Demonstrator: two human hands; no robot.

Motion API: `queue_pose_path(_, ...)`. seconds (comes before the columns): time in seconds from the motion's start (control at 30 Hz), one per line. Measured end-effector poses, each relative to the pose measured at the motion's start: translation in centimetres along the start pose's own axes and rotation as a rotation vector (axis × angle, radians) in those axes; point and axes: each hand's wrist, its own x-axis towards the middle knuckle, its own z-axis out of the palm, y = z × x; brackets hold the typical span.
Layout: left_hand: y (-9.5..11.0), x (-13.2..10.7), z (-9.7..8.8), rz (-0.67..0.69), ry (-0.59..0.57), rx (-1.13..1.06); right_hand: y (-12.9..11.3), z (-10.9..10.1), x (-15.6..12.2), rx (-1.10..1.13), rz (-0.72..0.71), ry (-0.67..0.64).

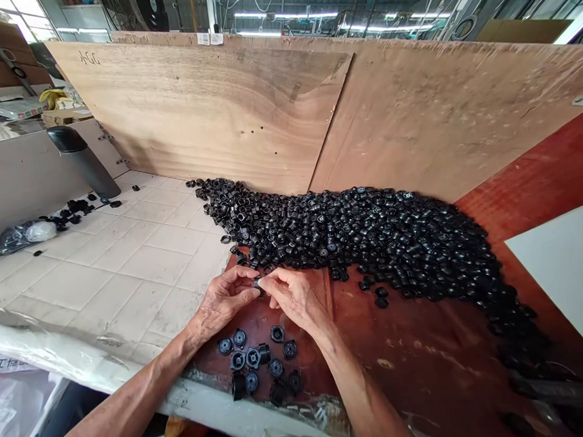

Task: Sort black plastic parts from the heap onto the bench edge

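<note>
Between my two hands is a small black plastic cap (257,282), mostly covered by the fingers. My left hand (226,301) pinches it from the left with thumb and forefinger. From the right, the fingertips of my right hand (295,298) close on the same cap. Just below the hands, several loose round black caps (252,357) lie on the reddish-brown board (382,351), some face up and some on their sides. Behind the hands spreads a large heap of black plastic parts (368,235), reaching along the wooden panel and down the right side.
A tall wooden panel (219,112) closes off the back. On the left, a dark grey bottle (88,164) leans over the pale tiled surface (165,239), near a plastic bag (17,237) and scattered black pieces (74,210). A white sheet (560,256) stands at right.
</note>
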Motion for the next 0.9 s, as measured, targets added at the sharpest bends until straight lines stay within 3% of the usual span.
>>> queue_pose_path(0.13,-0.1,0.0,-0.1,0.009,0.018,0.002,-0.2,0.5,-0.1,-0.149,-0.133,0.1)
queue_pose_path(0.23,-0.1,0.0,0.0,-0.001,0.006,-0.007,-0.4,1.0,0.1,-0.023,-0.125,0.158)
queue_pose_path(0.43,0.3,0.0,0.4,-0.024,0.019,-0.057,-0.4,1.2,0.2,0.222,-0.021,0.086)
queue_pose_path(0.9,0.3,-0.2,0.3,-0.027,0.02,-0.055,-0.2,1.0,0.2,0.212,-0.184,0.128)
